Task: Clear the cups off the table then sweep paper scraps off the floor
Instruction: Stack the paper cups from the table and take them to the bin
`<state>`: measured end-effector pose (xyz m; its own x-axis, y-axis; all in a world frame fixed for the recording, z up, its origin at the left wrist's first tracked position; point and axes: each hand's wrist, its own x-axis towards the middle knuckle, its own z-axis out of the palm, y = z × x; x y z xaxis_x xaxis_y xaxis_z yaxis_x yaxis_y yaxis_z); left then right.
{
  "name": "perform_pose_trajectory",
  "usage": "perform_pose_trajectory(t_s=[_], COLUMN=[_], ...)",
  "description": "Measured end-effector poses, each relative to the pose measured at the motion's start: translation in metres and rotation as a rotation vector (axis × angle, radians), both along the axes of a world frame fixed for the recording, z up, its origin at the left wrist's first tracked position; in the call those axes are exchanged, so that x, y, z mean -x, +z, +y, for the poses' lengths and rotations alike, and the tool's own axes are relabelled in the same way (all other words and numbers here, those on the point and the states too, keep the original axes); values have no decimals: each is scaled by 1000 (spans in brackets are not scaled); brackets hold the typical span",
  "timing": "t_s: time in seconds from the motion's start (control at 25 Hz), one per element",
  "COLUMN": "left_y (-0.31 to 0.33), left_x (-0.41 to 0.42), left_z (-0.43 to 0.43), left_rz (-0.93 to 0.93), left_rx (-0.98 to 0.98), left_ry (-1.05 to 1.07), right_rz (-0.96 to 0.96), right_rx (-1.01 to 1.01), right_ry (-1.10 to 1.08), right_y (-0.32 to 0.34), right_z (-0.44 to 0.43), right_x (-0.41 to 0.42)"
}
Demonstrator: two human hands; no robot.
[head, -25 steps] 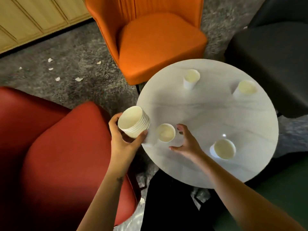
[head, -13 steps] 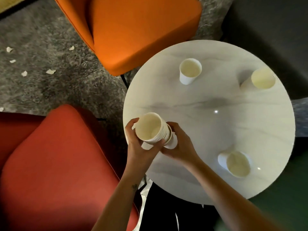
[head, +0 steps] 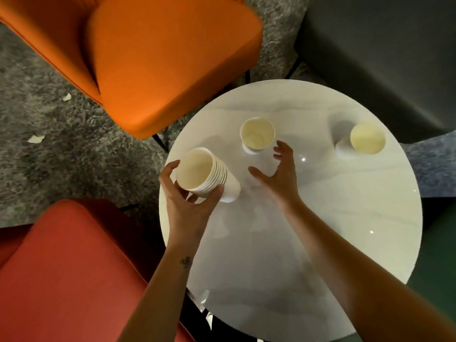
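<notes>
Hands: left [head: 187, 208] grips the cup stack [head: 204, 172]; right [head: 278, 174] hovers spread, empty, beside a cup [head: 257, 134]

Both of the person's arms show bare from the lower edge up to the left hand [head: 187, 208] and the right hand [head: 278, 174]. A small dark tattoo [head: 186, 262] sits on the left forearm [head: 165, 285], a little behind that hand's wrist.

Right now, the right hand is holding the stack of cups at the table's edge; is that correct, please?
Not quite: it is the left hand that holds the stack of cups at the table's edge. The right hand is empty, fingers spread, beside a single cup. The head view shows this.
</notes>
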<state>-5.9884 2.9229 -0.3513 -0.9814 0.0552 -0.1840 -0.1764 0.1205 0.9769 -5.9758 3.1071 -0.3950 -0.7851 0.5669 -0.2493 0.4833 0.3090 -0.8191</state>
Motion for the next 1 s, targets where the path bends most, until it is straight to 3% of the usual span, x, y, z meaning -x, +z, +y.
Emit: perform_pose_trajectory(t_s=[0.2, 0.4, 0.68, 0.84, 0.92, 1.0], left_y=[12, 34, 29, 26, 27, 28], left_x=[18, 35, 6, -7, -12, -16], left_z=[4, 31, 86, 112, 126, 138], left_rz=[62, 131, 46, 21, -7, -22], left_rx=[-68, -182, -14, 50, 34, 13], left_ry=[36, 61, -180, -156, -102, -66], right_rz=[35, 87, 120, 90, 120, 123], right_rx=[-49, -93, -124, -130, -206, -294], right_ry=[23, 205, 247, 328, 299, 132], right_y=[-8, 15, 43, 46, 45, 38], right_z=[5, 4, 23, 54, 86, 126], right_x=[46, 11, -20, -37, -49, -55])
